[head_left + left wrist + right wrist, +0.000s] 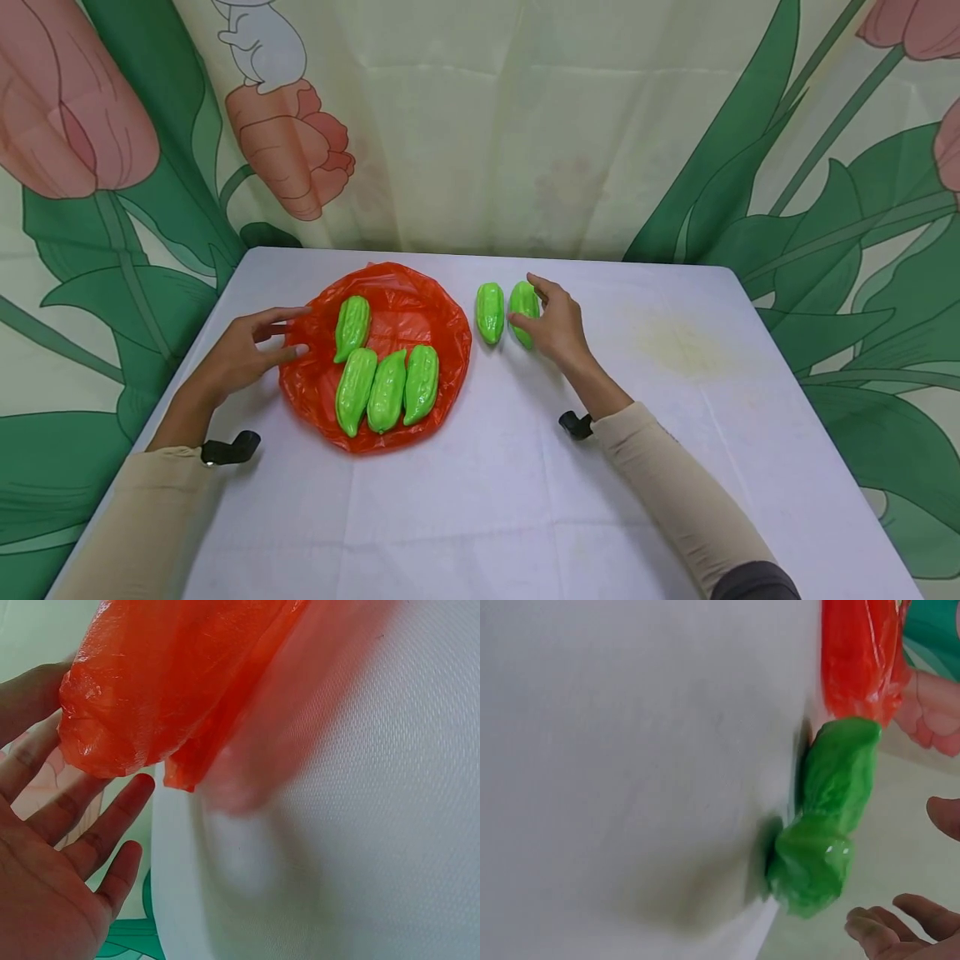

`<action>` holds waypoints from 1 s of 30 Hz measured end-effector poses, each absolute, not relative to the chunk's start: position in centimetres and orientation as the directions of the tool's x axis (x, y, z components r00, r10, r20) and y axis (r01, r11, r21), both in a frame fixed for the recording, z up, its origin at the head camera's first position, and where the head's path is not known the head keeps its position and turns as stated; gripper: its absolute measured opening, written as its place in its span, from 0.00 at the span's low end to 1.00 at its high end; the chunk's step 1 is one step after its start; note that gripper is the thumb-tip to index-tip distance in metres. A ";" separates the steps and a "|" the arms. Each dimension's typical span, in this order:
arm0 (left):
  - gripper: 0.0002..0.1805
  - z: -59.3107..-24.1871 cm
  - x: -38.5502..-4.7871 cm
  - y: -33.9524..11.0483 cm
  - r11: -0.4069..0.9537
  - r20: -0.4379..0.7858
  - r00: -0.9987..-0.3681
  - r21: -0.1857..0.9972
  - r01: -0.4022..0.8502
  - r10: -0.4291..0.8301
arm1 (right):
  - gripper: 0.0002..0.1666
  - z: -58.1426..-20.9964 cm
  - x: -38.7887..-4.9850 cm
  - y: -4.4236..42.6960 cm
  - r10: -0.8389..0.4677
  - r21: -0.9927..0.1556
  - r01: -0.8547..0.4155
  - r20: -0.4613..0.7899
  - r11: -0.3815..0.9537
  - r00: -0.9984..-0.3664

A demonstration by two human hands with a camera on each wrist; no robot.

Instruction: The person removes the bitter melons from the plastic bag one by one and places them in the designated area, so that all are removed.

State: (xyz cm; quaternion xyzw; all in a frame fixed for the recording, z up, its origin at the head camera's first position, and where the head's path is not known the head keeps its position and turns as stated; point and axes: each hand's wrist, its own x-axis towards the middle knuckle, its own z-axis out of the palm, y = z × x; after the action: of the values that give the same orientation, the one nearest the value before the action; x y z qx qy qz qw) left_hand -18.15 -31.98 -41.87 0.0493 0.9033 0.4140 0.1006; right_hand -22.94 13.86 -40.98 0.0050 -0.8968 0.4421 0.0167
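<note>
My left hand is at the left rim of a round dish covered in red plastic. Its fingers are spread, and in the left wrist view they lie against or just beside the red plastic. On the dish are a green ridged gourd at the upper left and three more gourds side by side below it. My right hand hovers around the rightmost gourd on the table, thumb and fingers apart; the right wrist view shows a gap to that gourd. Another gourd lies between it and the dish.
A white cloth covers the table, with a faint yellowish stain on the right. Behind it hangs a curtain printed with tulips, leaves and a rabbit on a carrot. A black wrist camera mount sits by the left cuff.
</note>
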 end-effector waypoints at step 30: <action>0.42 -41.7 -18.3 -31.9 0.658 -0.134 -0.976 0.753 0.012 0.172 | 0.47 -39.0 -21.0 2.7 -0.179 -0.847 -0.120 0.030 0.518 -0.983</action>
State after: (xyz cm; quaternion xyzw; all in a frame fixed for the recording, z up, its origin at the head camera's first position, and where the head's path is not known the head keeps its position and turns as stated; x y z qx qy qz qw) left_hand -18.29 -31.87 -41.72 0.0508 0.9052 0.4105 0.0972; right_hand -20.99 2.71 -38.96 0.0857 -0.8708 0.4831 -0.0304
